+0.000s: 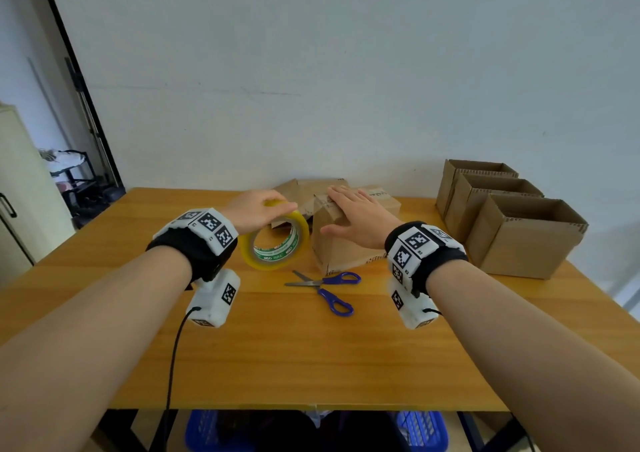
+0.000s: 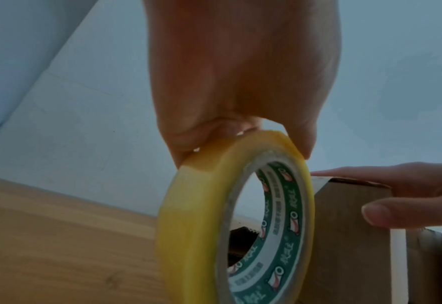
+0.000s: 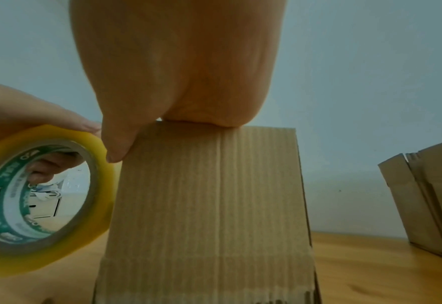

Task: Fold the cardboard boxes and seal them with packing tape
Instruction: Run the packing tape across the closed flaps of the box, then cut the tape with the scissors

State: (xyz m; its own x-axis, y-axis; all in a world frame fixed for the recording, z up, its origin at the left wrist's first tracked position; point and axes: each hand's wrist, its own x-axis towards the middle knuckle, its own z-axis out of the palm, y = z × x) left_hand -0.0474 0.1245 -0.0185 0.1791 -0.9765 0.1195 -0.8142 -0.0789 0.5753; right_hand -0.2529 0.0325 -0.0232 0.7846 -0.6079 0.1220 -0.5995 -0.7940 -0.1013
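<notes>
In the head view we see the left hand (image 1: pixel 258 211), just left of centre, gripping a roll of yellowish packing tape (image 1: pixel 275 240) by its top rim, with the fingers curled over the outer edge. The roll stands on edge, its green-printed core facing us. In the left wrist view the same roll (image 2: pixel 236 222) fills the lower middle, pinched at its top between thumb and fingers.

Just right of centre the right hand (image 1: pixel 360 218) lies flat, fingers straight and spread, on top of a closed cardboard box (image 1: pixel 341 247) that stands on the wooden table (image 1: pixel 277 347). The thumb rests against the box's left face. In the right wrist view the palm presses the top edge of this box (image 3: pixel 209 205), and the tape roll (image 3: pixel 40 197) sits at lower left, just beside the box; we cannot tell whether they touch.

Blue-handled scissors (image 1: pixel 329 287) lie with their blades apart on the table below the box in the frame. Behind the box, near the wall, lie flattened cardboard pieces (image 1: pixel 304 188). At the right of the frame three open-topped cardboard boxes (image 1: pixel 512 223) stand in a row, touching one another. Blue baskets (image 1: pixel 420 431) show under the table at the bottom edge.
</notes>
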